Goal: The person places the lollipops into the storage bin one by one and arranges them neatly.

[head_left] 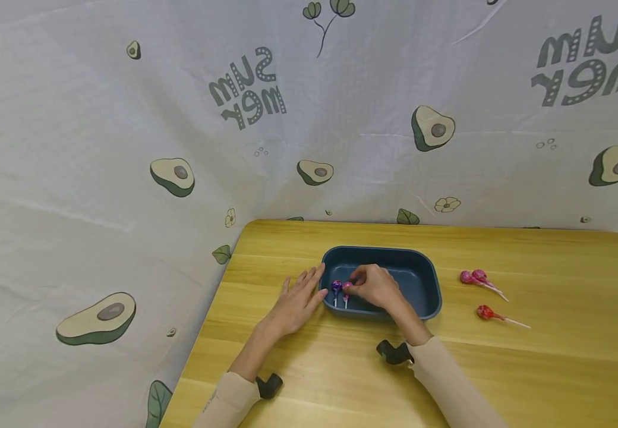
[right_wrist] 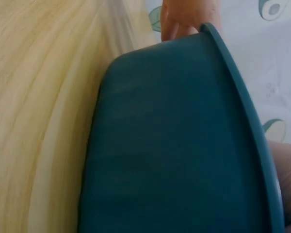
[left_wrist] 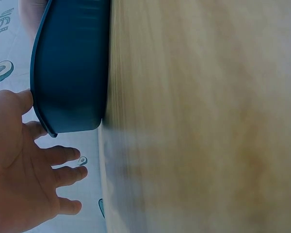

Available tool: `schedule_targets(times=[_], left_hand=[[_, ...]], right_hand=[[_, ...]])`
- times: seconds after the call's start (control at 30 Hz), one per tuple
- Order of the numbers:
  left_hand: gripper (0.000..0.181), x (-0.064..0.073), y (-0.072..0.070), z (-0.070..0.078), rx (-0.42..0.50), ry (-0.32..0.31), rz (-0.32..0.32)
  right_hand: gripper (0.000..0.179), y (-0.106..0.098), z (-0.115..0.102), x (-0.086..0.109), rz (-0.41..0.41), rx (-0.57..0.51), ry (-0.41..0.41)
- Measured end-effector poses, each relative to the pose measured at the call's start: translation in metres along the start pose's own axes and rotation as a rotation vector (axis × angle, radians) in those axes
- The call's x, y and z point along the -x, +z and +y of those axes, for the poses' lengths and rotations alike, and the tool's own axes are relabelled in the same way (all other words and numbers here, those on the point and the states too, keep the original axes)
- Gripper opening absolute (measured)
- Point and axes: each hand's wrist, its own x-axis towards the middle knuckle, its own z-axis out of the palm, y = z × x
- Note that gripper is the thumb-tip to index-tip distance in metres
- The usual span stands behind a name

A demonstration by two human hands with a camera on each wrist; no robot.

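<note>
At the left end of a dark blue tray [head_left: 416, 286], set on a wood-grained surface [head_left: 309, 386], the right hand [head_left: 377, 286] pinches the head of a pink lollipop [head_left: 347, 285] between curled thumb and forefinger, its forearm crossing the near wall. The lollipop lies inside the tray, immediately left of these fingertips, with its white stick directed toward the near side. A purple lollipop [head_left: 336, 286] lies parallel, just to its left, between it and the left wall. Outside that wall, the left hand [head_left: 298, 302] holds no candy; its fingers are extended and spread, the thumb touching the rim (seen best from the left wrist). Well to the right of both hands, two pink lollipops [head_left: 466, 277] lie together on the surface, with a red lollipop [head_left: 485, 312] on their near side.
</note>
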Motion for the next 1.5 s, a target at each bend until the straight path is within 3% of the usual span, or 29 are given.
schedule_targets(times=[0.27, 0.63, 1.07, 1.3, 1.5], left_hand=[[0.066, -0.002, -0.002, 0.000, 0.005, -0.006, -0.003], [0.066, -0.003, -0.004, -0.003, 0.016, -0.018, -0.006], [0.065, -0.008, -0.005, -0.003, 0.026, -0.019, -0.004], [0.066, -0.010, -0.006, -0.003, 0.022, -0.010, -0.004], [0.066, -0.013, -0.007, -0.003, 0.028, -0.008, -0.009]], right_hand=[[0.038, -0.020, 0.004, 0.008, 0.044, -0.019, -0.039], [0.041, -0.062, 0.022, 0.028, 0.197, -0.054, -0.093], [0.043, -0.111, 0.094, 0.052, 0.367, -0.027, -0.015], [0.041, -0.120, 0.139, 0.058, 0.421, 0.045, 0.051], [0.038, -0.124, 0.157, 0.058, 0.417, 0.142, 0.068]])
